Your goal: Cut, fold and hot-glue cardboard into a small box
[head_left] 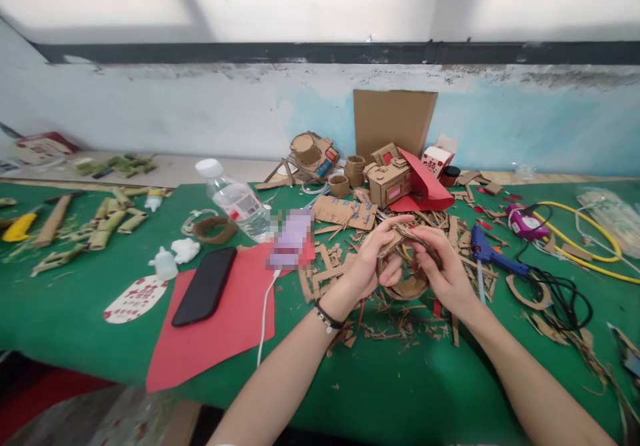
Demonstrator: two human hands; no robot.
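Left hand (374,256): half-curled, gripping your cardboard ring (407,289)'s left side.
Right hand (445,266): you pinch its right side, fingers nearly closed.
Cardboard ring: above the surface (400,386), between far and near edges; loop formed, layered rim apparently unfinished.
Covered rim: your fingers hide any join.
Purple item (291,238): pixelated.

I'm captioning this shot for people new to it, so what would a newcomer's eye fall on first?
Probably the left hand and right hand, which hold a cardboard ring over a litter of cardboard scraps. Next might come the bright red sheet left of the hands, with a black phone lying on it, against the green tablecloth. The blue glue gun stands out to their right.
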